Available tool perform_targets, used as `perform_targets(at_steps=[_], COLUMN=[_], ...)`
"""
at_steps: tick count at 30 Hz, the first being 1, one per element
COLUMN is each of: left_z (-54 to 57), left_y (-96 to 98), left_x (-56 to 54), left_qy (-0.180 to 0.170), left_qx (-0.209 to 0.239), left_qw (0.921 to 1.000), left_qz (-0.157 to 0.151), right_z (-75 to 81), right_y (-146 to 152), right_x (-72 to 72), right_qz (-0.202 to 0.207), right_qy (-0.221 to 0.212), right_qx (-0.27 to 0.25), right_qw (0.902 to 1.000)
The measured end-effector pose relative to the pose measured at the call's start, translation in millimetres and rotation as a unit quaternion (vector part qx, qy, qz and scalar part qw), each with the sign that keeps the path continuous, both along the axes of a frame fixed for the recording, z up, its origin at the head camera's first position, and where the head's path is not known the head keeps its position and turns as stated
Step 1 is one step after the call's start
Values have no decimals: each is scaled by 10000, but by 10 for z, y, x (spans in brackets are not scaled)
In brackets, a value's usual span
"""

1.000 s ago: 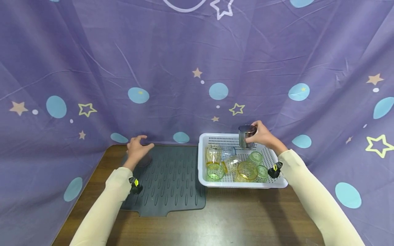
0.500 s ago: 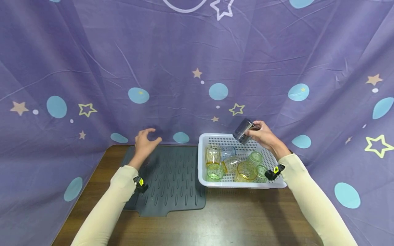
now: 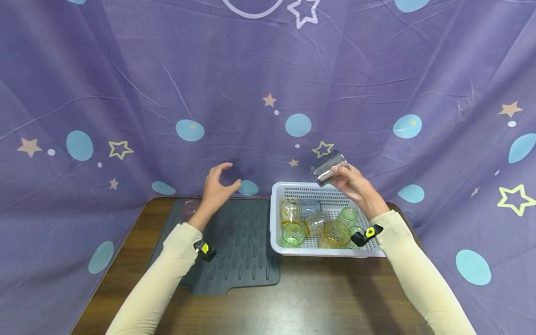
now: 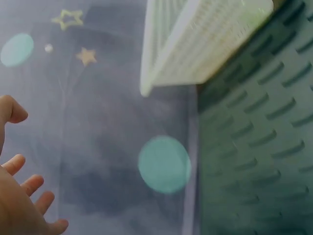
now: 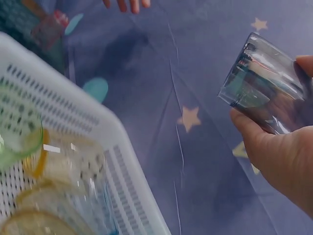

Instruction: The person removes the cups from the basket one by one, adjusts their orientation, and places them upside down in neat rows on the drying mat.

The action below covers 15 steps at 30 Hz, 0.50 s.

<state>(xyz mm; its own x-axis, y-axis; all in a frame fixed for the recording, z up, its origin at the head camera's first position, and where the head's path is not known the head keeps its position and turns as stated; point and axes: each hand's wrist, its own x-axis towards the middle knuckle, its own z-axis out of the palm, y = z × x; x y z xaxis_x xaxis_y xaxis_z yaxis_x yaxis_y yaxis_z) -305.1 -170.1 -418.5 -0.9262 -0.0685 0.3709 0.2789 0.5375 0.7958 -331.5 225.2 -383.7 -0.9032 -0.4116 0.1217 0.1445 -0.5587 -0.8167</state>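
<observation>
My right hand (image 3: 355, 187) holds a smoky grey drinking glass (image 3: 328, 168), tilted on its side, above the back of the white basket (image 3: 274, 223). In the right wrist view the thumb and fingers lie round the see-through glass (image 5: 266, 81). My left hand (image 3: 215, 190) is in the air over the back of the dark grey drying mat (image 3: 238, 251), thumb and fingers spread in a C with nothing between them. Behind the left wrist, a pinkish glass (image 3: 190, 208) stands on the mat's back left corner.
In the basket lie several tinted glasses, among them a green glass (image 3: 293, 235), a yellow glass (image 3: 336, 234) and a blue glass (image 3: 311, 207). The basket stands on the wooden table (image 3: 318, 293), right beside the mat. A purple curtain (image 3: 234, 93) hangs close behind.
The right hand has lifted the grey glass from upright over the basket and turned it onto its side. The left hand has moved right and up, away from the pinkish glass, which now shows.
</observation>
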Motion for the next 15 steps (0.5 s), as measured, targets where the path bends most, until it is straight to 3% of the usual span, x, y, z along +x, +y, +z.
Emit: perform_targets(at_steps=[4,10,15], left_z=[104,218,265], left_y=[177,414,609], left_x=[28,70,100], left_qy=[322,494,577], left_qx=[242,569,722], left_qw=[9983,9919,9838], left_qz=[-413,-1023,-1539], right_z=[34,49,67], right_y=[-128,-306,-417], right_x=[28,49,73], right_qz=[5,176,297], right_qy=[-130,-323,-725], right_qx=[-183,-426,-732], right_qw=[9997,9984,9942])
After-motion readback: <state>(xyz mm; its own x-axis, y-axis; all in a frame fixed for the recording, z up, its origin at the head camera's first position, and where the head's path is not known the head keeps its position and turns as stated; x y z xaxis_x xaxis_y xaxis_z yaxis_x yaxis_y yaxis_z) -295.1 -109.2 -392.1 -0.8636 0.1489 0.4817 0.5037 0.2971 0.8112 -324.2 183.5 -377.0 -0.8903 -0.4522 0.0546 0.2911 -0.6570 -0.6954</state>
